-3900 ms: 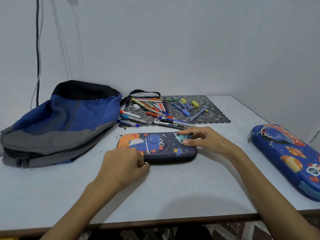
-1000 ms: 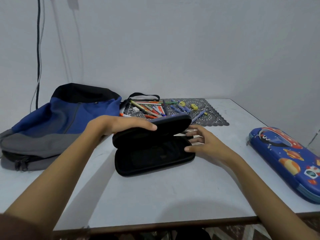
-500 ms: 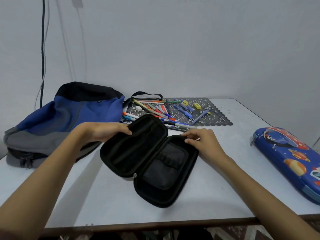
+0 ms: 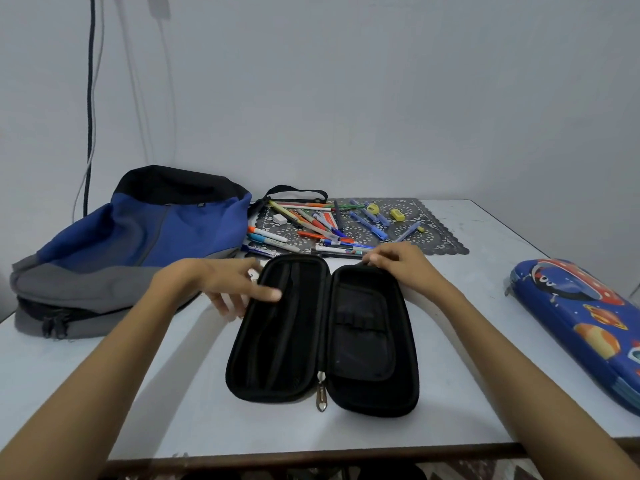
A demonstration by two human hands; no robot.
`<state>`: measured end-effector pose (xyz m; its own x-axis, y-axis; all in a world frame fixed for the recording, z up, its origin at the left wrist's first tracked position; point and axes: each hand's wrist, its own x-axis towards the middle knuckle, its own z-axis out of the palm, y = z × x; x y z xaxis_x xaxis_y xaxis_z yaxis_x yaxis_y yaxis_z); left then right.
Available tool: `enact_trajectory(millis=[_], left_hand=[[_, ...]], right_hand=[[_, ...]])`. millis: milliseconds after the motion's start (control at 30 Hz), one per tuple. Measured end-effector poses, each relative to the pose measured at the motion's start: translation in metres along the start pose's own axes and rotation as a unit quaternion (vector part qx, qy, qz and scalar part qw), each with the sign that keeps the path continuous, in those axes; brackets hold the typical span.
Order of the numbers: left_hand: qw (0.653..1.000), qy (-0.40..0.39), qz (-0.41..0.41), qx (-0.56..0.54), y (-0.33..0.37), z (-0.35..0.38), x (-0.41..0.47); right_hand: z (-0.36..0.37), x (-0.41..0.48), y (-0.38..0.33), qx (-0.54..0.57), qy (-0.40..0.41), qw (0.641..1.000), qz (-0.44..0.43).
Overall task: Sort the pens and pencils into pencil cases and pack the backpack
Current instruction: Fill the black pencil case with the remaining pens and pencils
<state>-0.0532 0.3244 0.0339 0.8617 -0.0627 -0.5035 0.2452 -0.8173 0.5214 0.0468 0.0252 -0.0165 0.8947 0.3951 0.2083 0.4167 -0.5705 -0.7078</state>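
Pencil case lies spread flat by the table's front edge, likely to take the pens and pencils heaped at the back edge; left hand lays loose, open fingers on its left half, right hand bends fingers onto its far rim, grip unclear

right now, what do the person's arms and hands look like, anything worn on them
Nothing is worn. The left hand and right hand are bare from fingertips to the frame's edge: no sleeves, gloves, watch or bracelet show, and no ring is visible.
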Motion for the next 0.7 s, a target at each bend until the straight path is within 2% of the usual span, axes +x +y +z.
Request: enact_trajectory(millis=[67,167,233,400,533,700], left_hand=[[0.995,0.087,0.03,-0.047,0.004,0.009,0.008],[0.97,0.227,0.09,0.014,0.004,0.023,0.025],[0.958,0.269,0.09,0.043,0.004,0.027,0.03],[0.959,0.268,0.059,0.073,0.007,0.024,0.027],[0.973,0.221,0.045,0.046,0.004,0.018,0.026],[0.958,0.26,0.037,0.112,-0.001,0.019,0.026]], right_hand=[[-0.001,0.006,0.002,-0.013,0.007,1.0,0.003],[0.002,0.014,0.003,-0.067,-0.013,0.998,-0.004],[0.003,0.018,0.004,-0.085,-0.012,0.996,-0.004],[0.003,0.021,-0.002,-0.155,0.003,0.988,-0.016],[0.009,0.024,-0.011,-0.24,0.022,0.97,-0.032],[0.01,0.026,-0.011,-0.266,0.022,0.963,-0.035]])
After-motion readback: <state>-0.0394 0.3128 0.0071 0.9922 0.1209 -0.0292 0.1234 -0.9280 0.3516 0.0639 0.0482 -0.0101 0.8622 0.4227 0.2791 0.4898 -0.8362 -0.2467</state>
